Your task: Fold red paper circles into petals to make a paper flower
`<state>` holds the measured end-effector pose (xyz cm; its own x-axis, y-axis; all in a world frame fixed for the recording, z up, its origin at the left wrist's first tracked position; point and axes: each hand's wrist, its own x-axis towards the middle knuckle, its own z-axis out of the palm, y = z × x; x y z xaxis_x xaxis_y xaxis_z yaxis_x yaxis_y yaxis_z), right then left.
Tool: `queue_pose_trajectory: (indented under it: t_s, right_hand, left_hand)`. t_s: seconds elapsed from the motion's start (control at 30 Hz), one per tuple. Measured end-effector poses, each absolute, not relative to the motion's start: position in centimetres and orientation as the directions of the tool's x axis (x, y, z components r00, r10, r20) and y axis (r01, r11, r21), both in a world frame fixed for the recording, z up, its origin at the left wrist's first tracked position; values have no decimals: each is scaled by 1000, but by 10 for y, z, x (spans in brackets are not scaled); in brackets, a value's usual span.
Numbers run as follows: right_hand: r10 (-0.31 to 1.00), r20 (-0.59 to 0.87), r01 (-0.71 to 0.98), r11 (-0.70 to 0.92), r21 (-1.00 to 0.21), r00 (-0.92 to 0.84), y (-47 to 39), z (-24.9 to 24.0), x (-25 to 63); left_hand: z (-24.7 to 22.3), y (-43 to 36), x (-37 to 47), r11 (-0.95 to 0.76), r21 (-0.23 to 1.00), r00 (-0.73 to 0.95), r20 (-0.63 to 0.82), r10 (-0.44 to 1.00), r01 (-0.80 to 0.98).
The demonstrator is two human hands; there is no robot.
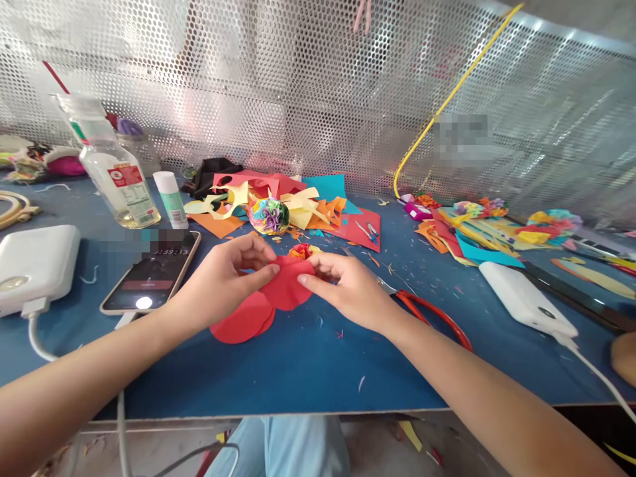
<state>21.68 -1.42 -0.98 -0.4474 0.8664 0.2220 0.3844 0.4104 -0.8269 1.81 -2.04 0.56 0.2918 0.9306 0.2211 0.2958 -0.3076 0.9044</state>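
Both my hands pinch one red paper circle (285,286) above the table. My left hand (238,271) grips its upper left edge between thumb and fingers. On the opposite edge, the thumb and fingers of my right hand (342,281) close on the paper. Several more red paper circles (238,322) lie overlapped just below my left hand. Behind the held circle, a small red and yellow paper flower (303,250) partly shows. Scissors with red handles (442,315) lie beside my right forearm, which hides part of them.
Paper scraps (303,205) and a multicoloured paper ball (269,216) lie behind my hands. To the left stand a glue stick (171,201), a glass bottle (112,165), a phone (154,275) and a white power bank (40,265). Another power bank (527,298) with a cable lies right.
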Motion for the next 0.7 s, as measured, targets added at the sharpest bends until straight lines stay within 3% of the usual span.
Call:
queue_pose_trajectory:
  t_s: [0.1,0.23,0.43,0.7]
  right_hand:
    - [860,162,323,348,-880,-484,-15,-11,215]
    - [856,166,271,330,-904,-490,-16,-13,214]
    - [899,204,275,324,-905,-388,-14,-11,213]
    - [883,344,193,417,-888,-320,-12,-14,211]
  left_hand:
    - [3,-19,18,-220,958,308,156,938,184]
    - [2,-19,18,-213,961,330,147,933,176]
    - [4,-25,20,-403,842,261,324,909,359]
    - [6,-31,22,-423,772,297,312,903,474]
